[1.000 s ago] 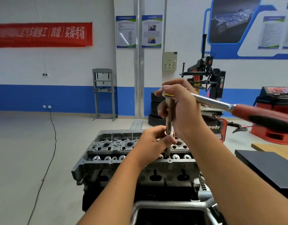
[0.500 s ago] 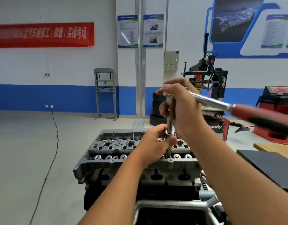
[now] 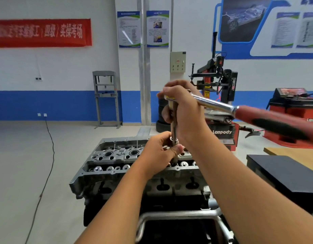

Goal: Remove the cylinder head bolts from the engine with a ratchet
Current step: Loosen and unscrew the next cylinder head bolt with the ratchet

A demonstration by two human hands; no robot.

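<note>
White and blue walls stand behind the engine point(image 3: 127, 166), at centre. Right hand point(image 3: 183, 110) grips the ratchet point(image 3: 222, 107) head; its red handle points to 3 o'clock. Left hand point(image 3: 161, 152) pinches the upright extension point(image 3: 174, 127) just above the cylinder head. Bolts are hidden.

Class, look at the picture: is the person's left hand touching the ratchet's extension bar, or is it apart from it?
Touching. The head view shows the left hand with thumb and fingers curled round the lower end of the extension bar, just above the cylinder head.
</note>
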